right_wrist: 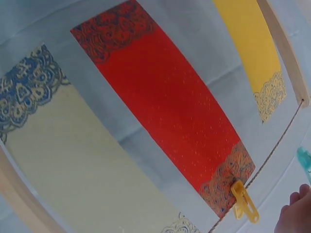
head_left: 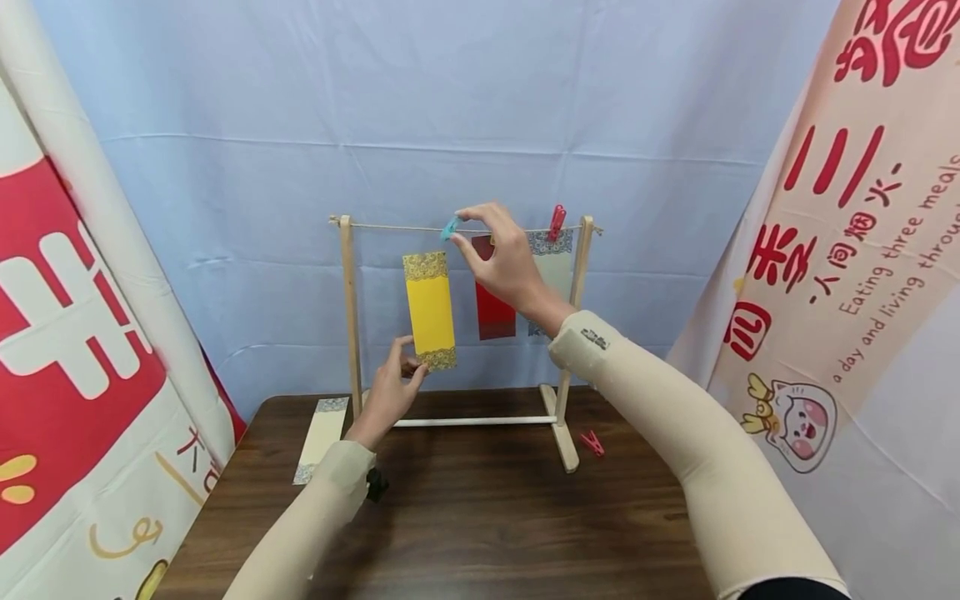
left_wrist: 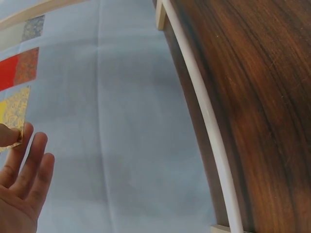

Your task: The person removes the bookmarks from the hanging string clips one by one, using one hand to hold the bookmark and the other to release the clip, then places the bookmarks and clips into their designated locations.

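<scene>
My left hand (head_left: pixel 390 387) pinches the lower corner of a yellow paper strip (head_left: pixel 431 310) with lace-patterned ends. The strip stands upright, its top edge a little below the cord (head_left: pixel 397 227). In the left wrist view, the thumb presses the patterned end (left_wrist: pixel 15 109) while the other fingers extend behind it. Thumb and fingers of my right hand (head_left: pixel 504 258) pinch a teal clothespin (head_left: pixel 450 227) at the cord's height. Beside that hand a red strip (right_wrist: pixel 160 97) hangs from a yellow clothespin (right_wrist: pixel 244 203). Farther right, a red clothespin (head_left: pixel 556 223) holds a cream strip (right_wrist: pixel 82 155).
A wooden frame (head_left: pixel 350 308) carries the cord, with a white rod (head_left: pixel 480 421) low between its posts. Another cream strip (head_left: pixel 322 437) lies on the dark wooden table (head_left: pixel 487 517) at left. A pink clothespin (head_left: pixel 592 442) lies by the frame's right foot (head_left: pixel 564 446).
</scene>
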Demonstrator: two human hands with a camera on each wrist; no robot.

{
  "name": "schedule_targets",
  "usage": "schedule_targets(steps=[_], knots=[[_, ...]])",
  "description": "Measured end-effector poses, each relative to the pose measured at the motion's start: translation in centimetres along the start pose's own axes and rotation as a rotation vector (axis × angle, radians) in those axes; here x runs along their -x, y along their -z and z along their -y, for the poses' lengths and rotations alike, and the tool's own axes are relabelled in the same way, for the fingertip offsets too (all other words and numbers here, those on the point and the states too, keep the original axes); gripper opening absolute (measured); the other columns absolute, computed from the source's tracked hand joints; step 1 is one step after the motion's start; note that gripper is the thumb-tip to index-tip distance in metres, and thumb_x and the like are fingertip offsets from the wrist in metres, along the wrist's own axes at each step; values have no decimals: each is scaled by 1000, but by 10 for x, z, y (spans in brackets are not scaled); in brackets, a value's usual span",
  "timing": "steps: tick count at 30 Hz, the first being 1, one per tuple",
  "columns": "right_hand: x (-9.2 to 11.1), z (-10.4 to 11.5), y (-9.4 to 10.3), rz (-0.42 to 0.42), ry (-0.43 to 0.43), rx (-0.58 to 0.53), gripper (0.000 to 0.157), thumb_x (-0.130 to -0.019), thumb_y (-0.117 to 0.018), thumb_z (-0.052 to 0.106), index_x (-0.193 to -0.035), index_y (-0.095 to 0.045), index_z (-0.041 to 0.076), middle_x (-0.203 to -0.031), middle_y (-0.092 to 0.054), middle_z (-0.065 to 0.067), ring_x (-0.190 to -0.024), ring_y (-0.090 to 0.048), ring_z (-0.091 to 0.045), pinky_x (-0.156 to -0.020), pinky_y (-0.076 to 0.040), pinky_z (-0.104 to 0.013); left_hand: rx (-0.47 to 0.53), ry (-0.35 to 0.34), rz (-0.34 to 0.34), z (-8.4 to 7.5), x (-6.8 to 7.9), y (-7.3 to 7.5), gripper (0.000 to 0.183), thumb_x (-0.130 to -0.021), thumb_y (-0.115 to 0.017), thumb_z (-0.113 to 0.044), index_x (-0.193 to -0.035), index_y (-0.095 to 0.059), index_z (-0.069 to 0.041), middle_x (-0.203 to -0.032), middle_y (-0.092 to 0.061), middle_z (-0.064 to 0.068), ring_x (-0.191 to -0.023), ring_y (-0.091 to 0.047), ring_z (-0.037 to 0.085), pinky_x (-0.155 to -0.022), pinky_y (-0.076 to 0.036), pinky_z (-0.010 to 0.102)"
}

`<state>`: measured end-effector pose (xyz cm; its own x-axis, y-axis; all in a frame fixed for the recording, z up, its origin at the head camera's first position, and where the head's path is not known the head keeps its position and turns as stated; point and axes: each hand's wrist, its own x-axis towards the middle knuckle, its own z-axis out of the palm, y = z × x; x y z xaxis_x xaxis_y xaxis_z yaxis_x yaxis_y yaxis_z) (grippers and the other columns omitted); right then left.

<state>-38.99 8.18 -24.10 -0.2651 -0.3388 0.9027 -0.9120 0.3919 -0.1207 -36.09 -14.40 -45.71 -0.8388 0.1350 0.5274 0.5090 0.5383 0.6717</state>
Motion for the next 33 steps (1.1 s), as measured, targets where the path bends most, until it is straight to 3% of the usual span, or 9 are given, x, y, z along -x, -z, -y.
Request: schedule_targets(steps=[4,11,13,21,33], knots=[[8,1,0,-9,-14,-18,37,-99,-79,13,-132,-68,-1,-126,-69,-15,-121,-62,-29,-114,-50,-44,-5,19,0,1,3,0,56,-108,-68,-15,-156,-40,-9,-101,-73,4,-93,-73,24,-86,-61,47],[22,0,0,-10,-51,-61,39,-98,-80,10,-133,-66,-2,-126,-68,-20,-114,-63,-38,-94,-58,-57,21,17,1,4,9,-1,55,-109,-67,-14,-157,-39,-7,-102,-75,8,-95,-73,26,-89,-60,51],[26,-1,1,-7,-64,-67,39,-98,-79,9,-133,-66,-2,-126,-68,-21,-113,-63,-41,-94,-58,-58,25,29,7,6,11,-2,55,-109,-66,-14,-157,-39,-7,-103,-75,8,-95,-73,26,-89,-60,51],[41,2,4,-3,-113,-73,42,-98,-80,11,-136,-66,0,-132,-70,-16,-122,-66,-34,-111,-52,-46,25,44,-5,15,17,-3,58,-107,-69,-13,-156,-39,-8,-102,-76,6,-96,-74,26,-92,-61,50],[63,4,5,0,-200,-140,41,-100,-77,12,-136,-62,2,-129,-71,-12,-121,-69,-30,-112,-51,-44,-10,43,-30,15,31,-3,56,-107,-69,-13,-155,-41,-7,-98,-74,2,-85,-70,18,-79,-59,43]])
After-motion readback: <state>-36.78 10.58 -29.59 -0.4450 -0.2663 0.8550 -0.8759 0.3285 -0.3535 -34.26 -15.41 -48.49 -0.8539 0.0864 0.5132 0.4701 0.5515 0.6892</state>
